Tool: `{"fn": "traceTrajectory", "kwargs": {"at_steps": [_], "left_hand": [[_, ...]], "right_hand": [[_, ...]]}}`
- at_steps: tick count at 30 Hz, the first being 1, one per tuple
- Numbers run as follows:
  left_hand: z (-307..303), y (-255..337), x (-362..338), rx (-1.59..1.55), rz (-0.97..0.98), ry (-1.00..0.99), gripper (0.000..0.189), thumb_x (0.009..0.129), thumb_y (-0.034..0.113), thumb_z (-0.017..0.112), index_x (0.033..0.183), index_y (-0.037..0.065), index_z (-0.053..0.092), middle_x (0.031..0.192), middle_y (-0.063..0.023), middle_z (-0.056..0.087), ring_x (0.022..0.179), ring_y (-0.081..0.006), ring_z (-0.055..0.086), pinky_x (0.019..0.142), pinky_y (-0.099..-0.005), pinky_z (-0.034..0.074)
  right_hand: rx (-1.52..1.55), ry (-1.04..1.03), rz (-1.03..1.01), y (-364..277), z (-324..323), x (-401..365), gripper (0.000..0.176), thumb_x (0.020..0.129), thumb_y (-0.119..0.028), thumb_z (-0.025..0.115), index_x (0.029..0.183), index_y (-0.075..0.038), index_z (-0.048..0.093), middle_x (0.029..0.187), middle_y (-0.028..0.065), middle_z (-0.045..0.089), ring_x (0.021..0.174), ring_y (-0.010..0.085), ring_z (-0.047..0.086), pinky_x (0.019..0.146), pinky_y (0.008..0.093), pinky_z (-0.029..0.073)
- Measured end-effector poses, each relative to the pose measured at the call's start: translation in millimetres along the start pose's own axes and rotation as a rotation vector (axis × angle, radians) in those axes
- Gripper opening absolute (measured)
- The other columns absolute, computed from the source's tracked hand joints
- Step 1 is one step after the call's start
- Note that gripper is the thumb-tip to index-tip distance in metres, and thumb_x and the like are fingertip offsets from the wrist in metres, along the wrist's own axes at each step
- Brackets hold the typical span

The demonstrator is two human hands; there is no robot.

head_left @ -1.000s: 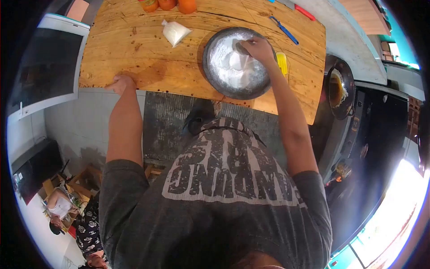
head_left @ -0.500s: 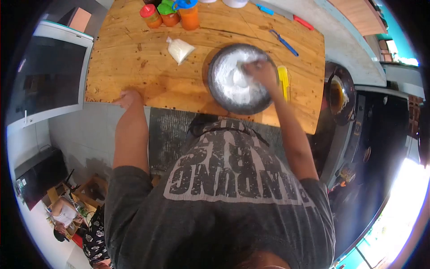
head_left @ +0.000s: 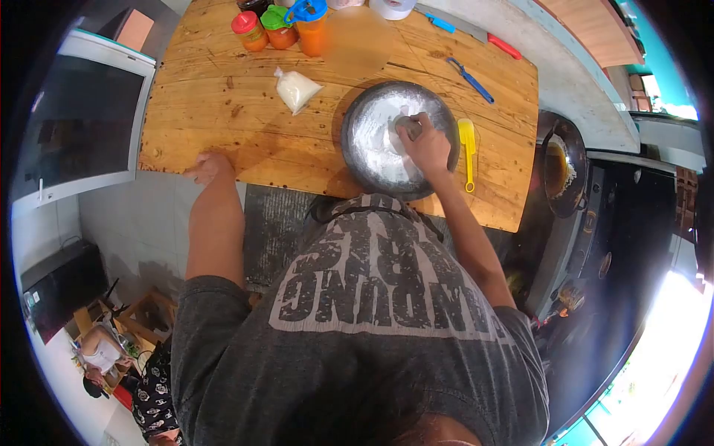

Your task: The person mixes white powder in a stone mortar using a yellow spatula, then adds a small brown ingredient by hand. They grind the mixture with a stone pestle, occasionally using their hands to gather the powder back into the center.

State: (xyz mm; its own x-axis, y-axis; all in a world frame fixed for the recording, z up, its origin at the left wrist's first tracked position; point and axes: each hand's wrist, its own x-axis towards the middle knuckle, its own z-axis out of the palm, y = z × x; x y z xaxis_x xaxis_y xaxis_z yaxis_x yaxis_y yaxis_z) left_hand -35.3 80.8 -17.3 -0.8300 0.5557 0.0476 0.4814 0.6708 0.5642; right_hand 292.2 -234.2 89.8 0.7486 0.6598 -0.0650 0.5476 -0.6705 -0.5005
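Note:
A wide, dark grey stone mortar (head_left: pixel 364 160) sits near the front edge of the wooden table, its inside coated shiny whitish. Over its middle, my right hand (head_left: pixel 428 146) is closed around a rounded grey pestle (head_left: pixel 404 131), whose lower end I cannot make out. To the left, my left hand (head_left: pixel 210 168) rests on the table's front edge, fingers apart and holding nothing. A yellow plastic spatula (head_left: pixel 467 149) lies just right of the mortar. Up and left of it is a tied clear bag of white powder or grains (head_left: pixel 297 91).
Jars with red (head_left: pixel 248 30), green (head_left: pixel 280 28) and blue lids (head_left: pixel 309 28) line the back left. A blue-handled peeler (head_left: pixel 471 80) and a red-handled knife (head_left: pixel 504 46) lie back right. A wok with oil (head_left: pixel 561 167) stands right. Another person (head_left: pixel 156 394) is low left.
My right hand has moved slightly towards me over the mortar and is less blurred. The left hand stays on the table edge. The whole view has shifted slightly.

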Motion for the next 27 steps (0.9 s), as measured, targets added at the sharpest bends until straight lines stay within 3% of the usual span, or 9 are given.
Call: {"fn": "traceTrajectory", "kwargs": {"at_steps": [3,6,8,9,12,14,16,21,27], "left_hand": [[27,-25,23,0.219,0.202,0.025,0.057,0.09,0.041,0.041,0.138,0.01,0.034,0.133,-0.0268,0.042,0.114,-0.0383,0.048,0.09,-0.0467,0.04],[63,-54,46,0.0,0.365,0.138,0.059,0.091,0.041,0.044,0.139,0.009,0.032,0.139,-0.0252,0.036,0.117,-0.0381,0.044,0.093,-0.0454,0.038],[41,-44,30,-0.253,0.442,0.18,0.061,0.091,0.039,0.047,0.139,0.006,0.032,0.141,-0.0251,0.033,0.118,-0.0386,0.042,0.095,-0.0454,0.037],[18,-36,19,-0.308,0.529,0.145,0.062,0.091,0.039,0.049,0.14,0.005,0.031,0.141,-0.025,0.031,0.118,-0.0389,0.042,0.096,-0.0455,0.036],[-72,-11,-43,-0.223,0.962,-0.157,0.075,0.085,0.038,0.062,0.139,-0.001,0.029,0.143,-0.0259,0.028,0.125,-0.0415,0.036,0.104,-0.0477,0.03],[-85,-30,-87,-0.298,1.203,-0.585,0.08,0.082,0.039,0.067,0.139,-0.002,0.029,0.142,-0.0215,0.032,0.129,-0.0416,0.032,0.11,-0.049,0.021],[-105,-28,-119,-0.138,1.662,-0.851,0.092,0.075,0.047,0.073,0.139,-0.003,0.028,0.143,-0.0238,0.029,0.133,-0.0414,0.028,0.111,-0.0532,0.015],[-88,-30,-172,-0.098,1.902,-1.129,0.112,0.07,0.061,0.069,0.144,-0.005,0.017,0.149,-0.0204,0.025,0.14,-0.0365,0.016,0.112,-0.0585,0.004],[-83,-23,-174,0.028,2.022,-1.145,0.109,0.071,0.058,0.068,0.144,-0.006,0.017,0.149,-0.0199,0.026,0.141,-0.035,0.014,0.11,-0.0607,0.0]], "right_hand": [[0.036,0.072,0.032,5,-1,3,0.044,0.077,-0.047,0.067,0.101,-0.011,0.058,0.074,0.021,0.065,0.071,0.04,0.064,0.06,0.0468,0.05],[0.151,0.217,-0.021,17,-7,5,0.042,0.079,-0.044,0.068,0.1,-0.01,0.056,0.077,0.0213,0.065,0.072,0.0397,0.064,0.059,0.0443,0.049],[0.264,0.141,0.168,7,-27,-12,0.041,0.079,-0.039,0.07,0.103,-0.01,0.055,0.079,0.0208,0.065,0.077,0.0366,0.065,0.062,0.0396,0.05],[0.331,0.276,0.07,14,-22,-22,0.04,0.08,-0.034,0.072,0.105,-0.008,0.055,0.082,0.0194,0.065,0.079,0.0334,0.067,0.065,0.0377,0.051],[0.508,0.515,-0.053,29,-2,-51,0.038,0.081,-0.023,0.073,0.108,-0.003,0.054,0.093,0.0157,0.065,0.085,0.0256,0.067,0.072,0.0344,0.052],[0.576,0.573,-0.055,33,10,-60,0.037,0.083,-0.019,0.072,0.109,0.0,0.053,0.099,0.0139,0.062,0.089,0.0226,0.065,0.077,0.0331,0.052],[0.606,0.595,-0.023,37,23,-68,0.036,0.085,-0.016,0.07,0.11,0.002,0.051,0.105,0.0125,0.059,0.094,0.0212,0.063,0.082,0.032,0.05],[0.71,0.653,0.085,44,32,-67,0.042,0.087,-0.016,0.066,0.117,0.004,0.044,0.112,0.0142,0.052,0.102,0.0243,0.059,0.086,0.032,0.048],[0.69,0.63,0.054,37,22,-64,0.041,0.089,-0.013,0.064,0.118,0.005,0.042,0.115,0.0156,0.05,0.102,0.0256,0.058,0.084,0.0327,0.048]]}}
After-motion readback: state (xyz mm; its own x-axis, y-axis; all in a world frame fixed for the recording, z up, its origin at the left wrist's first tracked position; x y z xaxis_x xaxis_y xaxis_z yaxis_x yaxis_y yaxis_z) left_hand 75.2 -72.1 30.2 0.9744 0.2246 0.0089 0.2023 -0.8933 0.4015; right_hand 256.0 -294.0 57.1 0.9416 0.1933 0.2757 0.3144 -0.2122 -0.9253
